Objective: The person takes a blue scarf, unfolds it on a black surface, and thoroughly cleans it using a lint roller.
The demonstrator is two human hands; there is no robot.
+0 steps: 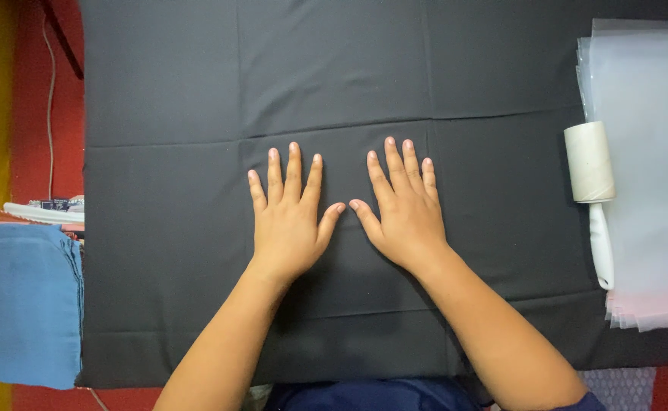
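Dark cloth (pixel 174 228): spread flat, creased into squares by fold lines, filling most of the view.
Left hand (pixel 288 217): palm down on the dark cloth near its middle, fingers spread wide, holding nothing.
Right hand (pixel 402 213): flat on the dark cloth just beside the left, fingers fanned, thumbs nearly touching, gripping nothing.
Lint roller (pixel 591 183): lying at the dark cloth's right edge, white handle pointing toward the person.
Clear plastic bags (pixel 653 152): stacked to the right of the dark cloth, under the roller.
Blue fabric (pixel 22 304): folded, just off the dark cloth's lower left edge.
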